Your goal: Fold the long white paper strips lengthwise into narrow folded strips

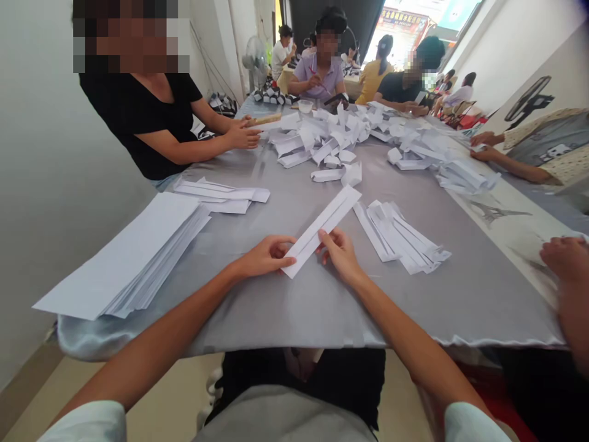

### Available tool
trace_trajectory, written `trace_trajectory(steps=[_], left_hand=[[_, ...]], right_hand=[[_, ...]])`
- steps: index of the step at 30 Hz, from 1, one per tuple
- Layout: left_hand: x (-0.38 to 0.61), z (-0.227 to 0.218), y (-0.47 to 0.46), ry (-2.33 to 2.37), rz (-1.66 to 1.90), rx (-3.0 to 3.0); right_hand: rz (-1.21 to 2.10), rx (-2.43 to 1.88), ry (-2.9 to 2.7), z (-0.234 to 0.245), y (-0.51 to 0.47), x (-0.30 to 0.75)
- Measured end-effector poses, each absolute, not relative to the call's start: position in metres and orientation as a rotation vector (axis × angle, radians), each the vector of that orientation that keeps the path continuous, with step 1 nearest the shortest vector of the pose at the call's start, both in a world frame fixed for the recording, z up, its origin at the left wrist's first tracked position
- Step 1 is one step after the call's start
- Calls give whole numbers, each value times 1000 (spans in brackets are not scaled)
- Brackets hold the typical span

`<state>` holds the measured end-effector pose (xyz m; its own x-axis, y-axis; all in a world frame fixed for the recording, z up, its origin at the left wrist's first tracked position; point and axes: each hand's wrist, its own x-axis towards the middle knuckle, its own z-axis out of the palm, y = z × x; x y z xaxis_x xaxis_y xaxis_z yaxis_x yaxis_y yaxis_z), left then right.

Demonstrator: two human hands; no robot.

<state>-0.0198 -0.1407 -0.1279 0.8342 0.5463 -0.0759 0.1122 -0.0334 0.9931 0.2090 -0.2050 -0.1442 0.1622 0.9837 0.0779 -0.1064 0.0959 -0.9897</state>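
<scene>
A long white folded paper strip [319, 230] lies diagonally on the grey satin tablecloth [294, 313], a crease running along its length. My left hand [265, 256] grips its lower part from the left side, and my right hand [338, 255] holds its middle from the right. Just right of my right hand is a loose pile of folded white strips [398, 236]. To the left, a thick stack of plain white paper sheets [124, 258] rests near the table's edge, apart from my hands.
Further strips [221, 195] lie ahead left, and a large heap of folded paper pieces [322, 138] fills the table's middle. Co-workers' hands [243, 135] work at the far left, and another person's hand [565, 258] rests at the right edge. Several people and fans stand beyond.
</scene>
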Motion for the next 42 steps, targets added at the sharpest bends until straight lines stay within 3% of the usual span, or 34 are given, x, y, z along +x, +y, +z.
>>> trace_trajectory(steps=[20, 42], left_hand=[[-21, -122, -133, 872, 664, 1641], [-18, -125, -140, 837, 763, 1861]], right_hand=[[573, -1231, -707, -137, -191, 249], [617, -1235, -648, -154, -180, 255]])
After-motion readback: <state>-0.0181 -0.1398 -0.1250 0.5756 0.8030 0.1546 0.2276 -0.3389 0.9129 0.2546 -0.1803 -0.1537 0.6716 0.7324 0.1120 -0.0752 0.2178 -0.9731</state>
